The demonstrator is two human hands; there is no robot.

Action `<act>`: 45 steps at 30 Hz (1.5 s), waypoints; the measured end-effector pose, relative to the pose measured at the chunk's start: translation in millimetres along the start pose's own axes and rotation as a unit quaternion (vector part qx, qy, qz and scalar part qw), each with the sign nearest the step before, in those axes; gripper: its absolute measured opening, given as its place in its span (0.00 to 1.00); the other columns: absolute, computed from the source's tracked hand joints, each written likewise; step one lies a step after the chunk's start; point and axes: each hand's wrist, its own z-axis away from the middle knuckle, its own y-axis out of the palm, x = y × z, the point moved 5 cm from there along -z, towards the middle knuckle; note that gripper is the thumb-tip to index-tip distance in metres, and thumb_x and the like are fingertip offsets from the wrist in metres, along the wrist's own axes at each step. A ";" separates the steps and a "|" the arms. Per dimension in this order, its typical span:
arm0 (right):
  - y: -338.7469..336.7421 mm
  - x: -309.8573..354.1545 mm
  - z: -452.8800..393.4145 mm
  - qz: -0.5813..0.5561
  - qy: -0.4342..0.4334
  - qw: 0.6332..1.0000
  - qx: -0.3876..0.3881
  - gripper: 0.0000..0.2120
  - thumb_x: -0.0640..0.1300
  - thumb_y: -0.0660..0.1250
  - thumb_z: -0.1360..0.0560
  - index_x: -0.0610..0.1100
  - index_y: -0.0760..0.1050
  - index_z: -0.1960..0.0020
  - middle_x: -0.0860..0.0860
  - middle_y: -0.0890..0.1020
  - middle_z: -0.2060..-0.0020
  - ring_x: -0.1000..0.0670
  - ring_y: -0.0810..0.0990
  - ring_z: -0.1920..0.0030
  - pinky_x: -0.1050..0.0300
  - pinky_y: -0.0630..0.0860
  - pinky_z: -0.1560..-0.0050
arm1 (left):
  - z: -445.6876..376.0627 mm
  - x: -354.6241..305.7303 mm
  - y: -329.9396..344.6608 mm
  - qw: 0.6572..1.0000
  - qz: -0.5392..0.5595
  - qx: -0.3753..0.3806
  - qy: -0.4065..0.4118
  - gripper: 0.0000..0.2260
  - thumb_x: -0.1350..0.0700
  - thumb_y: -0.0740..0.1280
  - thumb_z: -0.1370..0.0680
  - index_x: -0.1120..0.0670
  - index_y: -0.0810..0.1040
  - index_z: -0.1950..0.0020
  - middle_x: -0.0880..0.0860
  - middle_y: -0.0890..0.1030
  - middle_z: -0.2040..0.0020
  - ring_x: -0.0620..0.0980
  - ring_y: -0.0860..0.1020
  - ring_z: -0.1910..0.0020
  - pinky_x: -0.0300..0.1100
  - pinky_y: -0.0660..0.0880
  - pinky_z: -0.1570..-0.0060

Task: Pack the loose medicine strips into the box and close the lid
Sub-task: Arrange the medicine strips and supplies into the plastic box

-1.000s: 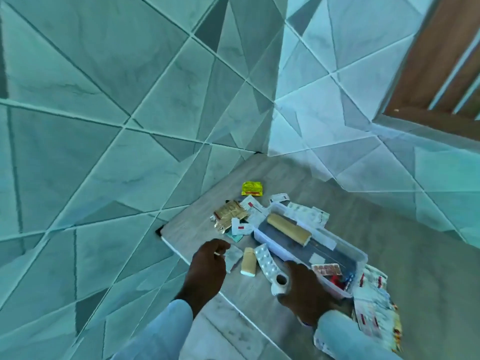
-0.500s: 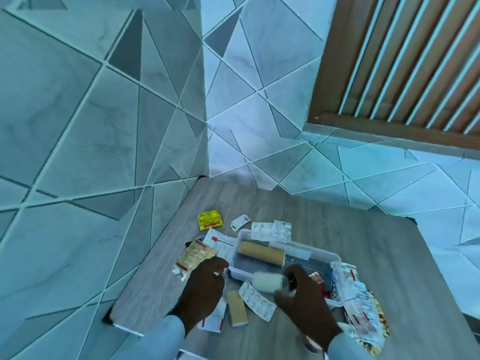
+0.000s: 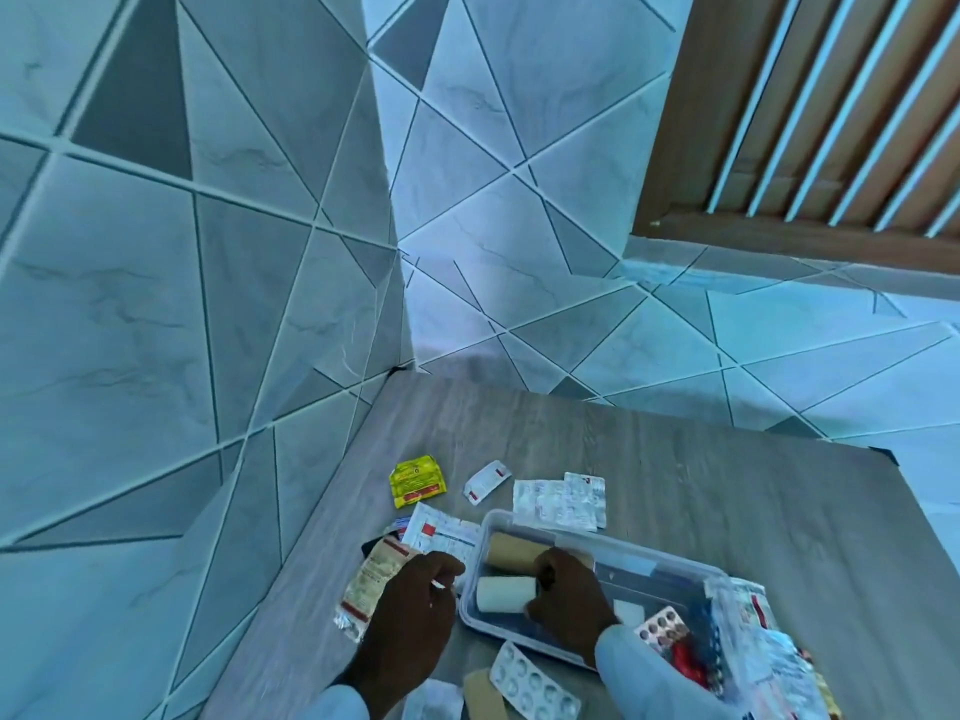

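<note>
Right hand grips white roll inside box — left hand pinches sth small, prob. a strip.

Two rolls, one box

A grey wood-grain table sits pushed into a corner of walls tiled in pale and dark grey triangles, with a brown slatted wooden shutter above a tiled ledge at upper right, all in cool bluish light.
</note>
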 end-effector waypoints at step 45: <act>-3.4 -108.9 181.1 0.069 0.038 0.963 -0.259 0.27 0.60 0.70 0.46 0.53 0.67 0.51 0.54 0.76 0.59 0.47 0.77 0.55 0.54 0.74 0.58 | 91.2 17.5 71.3 0.902 -0.367 0.209 0.083 0.33 0.36 0.62 0.32 0.44 0.57 0.30 0.52 0.62 0.29 0.51 0.68 0.33 0.49 0.71 0.38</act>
